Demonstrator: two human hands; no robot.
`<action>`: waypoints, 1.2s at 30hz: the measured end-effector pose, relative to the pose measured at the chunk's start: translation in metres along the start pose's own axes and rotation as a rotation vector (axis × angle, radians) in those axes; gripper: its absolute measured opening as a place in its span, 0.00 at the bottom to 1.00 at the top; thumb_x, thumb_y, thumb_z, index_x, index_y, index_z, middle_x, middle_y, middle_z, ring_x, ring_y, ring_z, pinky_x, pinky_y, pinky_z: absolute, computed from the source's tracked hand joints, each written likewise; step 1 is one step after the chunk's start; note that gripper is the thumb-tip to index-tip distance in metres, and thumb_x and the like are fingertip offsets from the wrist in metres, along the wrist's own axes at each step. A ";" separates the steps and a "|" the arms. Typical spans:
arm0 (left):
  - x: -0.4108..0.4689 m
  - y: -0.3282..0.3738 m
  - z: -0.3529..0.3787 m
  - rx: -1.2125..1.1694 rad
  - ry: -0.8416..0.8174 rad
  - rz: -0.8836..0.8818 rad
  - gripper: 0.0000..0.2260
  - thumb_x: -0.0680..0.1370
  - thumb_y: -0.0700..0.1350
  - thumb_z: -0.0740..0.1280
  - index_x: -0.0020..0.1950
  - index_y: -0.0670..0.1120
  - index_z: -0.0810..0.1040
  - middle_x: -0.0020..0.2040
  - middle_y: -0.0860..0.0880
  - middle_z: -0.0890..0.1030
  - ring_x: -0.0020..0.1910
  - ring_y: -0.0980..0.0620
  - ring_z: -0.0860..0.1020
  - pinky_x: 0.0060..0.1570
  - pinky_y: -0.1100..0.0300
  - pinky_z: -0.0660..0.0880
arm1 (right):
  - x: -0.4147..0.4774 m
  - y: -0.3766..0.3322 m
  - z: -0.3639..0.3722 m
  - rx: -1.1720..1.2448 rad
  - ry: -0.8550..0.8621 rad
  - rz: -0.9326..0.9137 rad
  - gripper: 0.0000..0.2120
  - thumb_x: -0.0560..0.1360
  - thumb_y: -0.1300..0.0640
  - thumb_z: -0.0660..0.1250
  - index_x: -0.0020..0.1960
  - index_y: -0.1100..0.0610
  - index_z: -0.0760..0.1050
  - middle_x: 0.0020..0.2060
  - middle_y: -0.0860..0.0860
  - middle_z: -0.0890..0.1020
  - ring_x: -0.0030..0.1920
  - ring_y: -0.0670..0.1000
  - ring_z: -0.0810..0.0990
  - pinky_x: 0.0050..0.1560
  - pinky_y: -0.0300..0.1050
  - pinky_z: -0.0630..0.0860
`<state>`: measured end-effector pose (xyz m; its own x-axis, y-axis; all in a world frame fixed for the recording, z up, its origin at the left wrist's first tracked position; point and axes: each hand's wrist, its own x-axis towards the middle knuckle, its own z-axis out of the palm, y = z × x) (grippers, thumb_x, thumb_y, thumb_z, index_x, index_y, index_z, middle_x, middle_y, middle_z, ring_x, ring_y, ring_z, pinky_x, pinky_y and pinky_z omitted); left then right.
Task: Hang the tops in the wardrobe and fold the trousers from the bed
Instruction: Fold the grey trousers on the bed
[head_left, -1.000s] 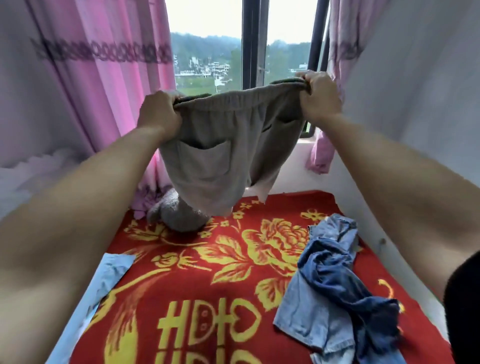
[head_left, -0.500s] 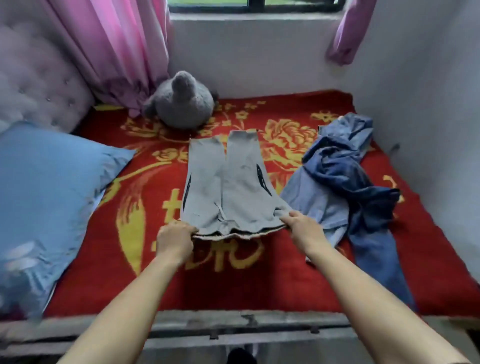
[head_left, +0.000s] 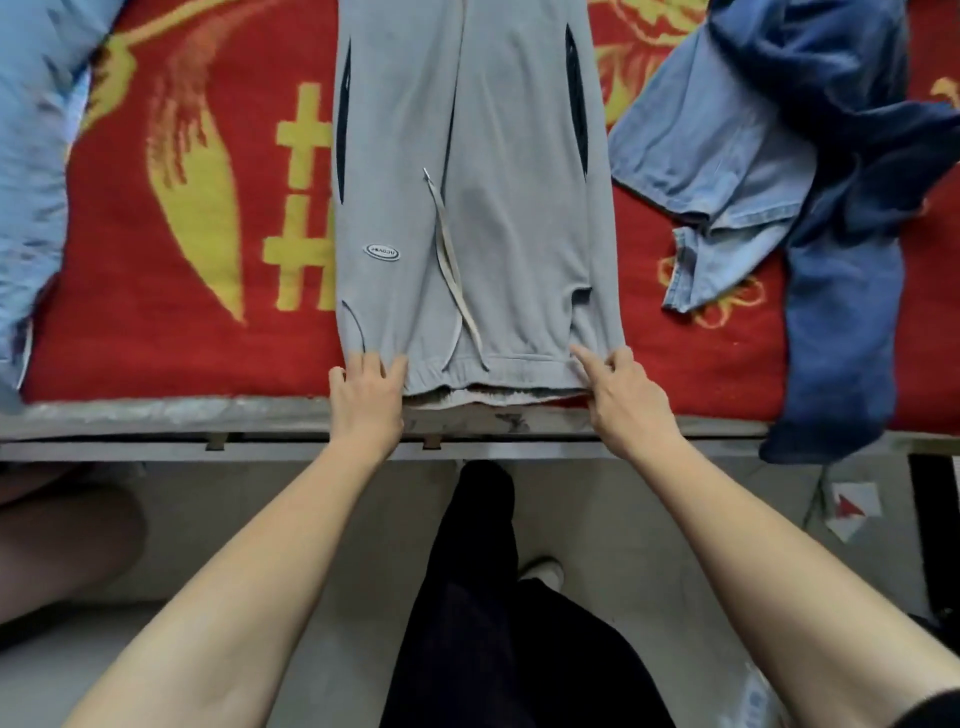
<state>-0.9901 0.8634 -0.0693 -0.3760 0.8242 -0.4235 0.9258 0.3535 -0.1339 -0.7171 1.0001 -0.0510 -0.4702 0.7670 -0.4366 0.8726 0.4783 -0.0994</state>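
Red blanket (head_left: 156, 338): grey trousers (head_left: 488, 208) lie flat.
Soft, limp; hold near waistband (head_left: 519, 371) corners. Left hand (head_left: 366, 400) flat; right hand (head_left: 626, 400), grip unclear.

— What sort of place is this?

— A bedroom in a home. A bed (head_left: 156, 418) fills the upper half of the frame, spread with a red blanket (head_left: 156, 322) patterned in yellow.

— Anything else?

— A pale blue pillow (head_left: 31, 156) lies at the upper left. Grey trousers (head_left: 493, 208) are laid flat in the middle, and crumpled denim clothes (head_left: 727, 156) are heaped at the upper right. Below the bed's edge there is plain pale floor (head_left: 234, 512), as in a lived-in room.
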 end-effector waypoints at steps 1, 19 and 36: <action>0.000 0.002 0.009 0.002 -0.016 -0.005 0.31 0.69 0.47 0.72 0.70 0.51 0.66 0.57 0.43 0.72 0.57 0.42 0.66 0.51 0.49 0.66 | -0.001 0.005 0.007 -0.051 -0.018 -0.009 0.28 0.80 0.55 0.60 0.76 0.42 0.55 0.54 0.56 0.68 0.49 0.60 0.74 0.42 0.53 0.73; 0.054 0.017 0.049 -0.050 -0.150 0.119 0.37 0.76 0.71 0.38 0.62 0.54 0.79 0.57 0.46 0.78 0.58 0.44 0.72 0.58 0.39 0.60 | 0.104 -0.012 0.025 -0.326 -0.541 0.121 0.48 0.68 0.19 0.38 0.54 0.53 0.80 0.57 0.55 0.82 0.57 0.57 0.80 0.46 0.50 0.69; 0.099 0.087 0.055 -0.154 -0.211 0.215 0.35 0.77 0.68 0.43 0.80 0.55 0.40 0.77 0.39 0.31 0.75 0.35 0.32 0.67 0.25 0.40 | 0.131 0.054 0.031 -0.019 0.047 -0.056 0.26 0.79 0.41 0.59 0.70 0.56 0.71 0.70 0.60 0.71 0.70 0.61 0.69 0.62 0.56 0.71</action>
<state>-0.9450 0.9515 -0.1722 -0.1417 0.7830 -0.6057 0.9600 0.2579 0.1089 -0.7277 1.1127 -0.1416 -0.5239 0.7579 -0.3887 0.8425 0.5284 -0.1051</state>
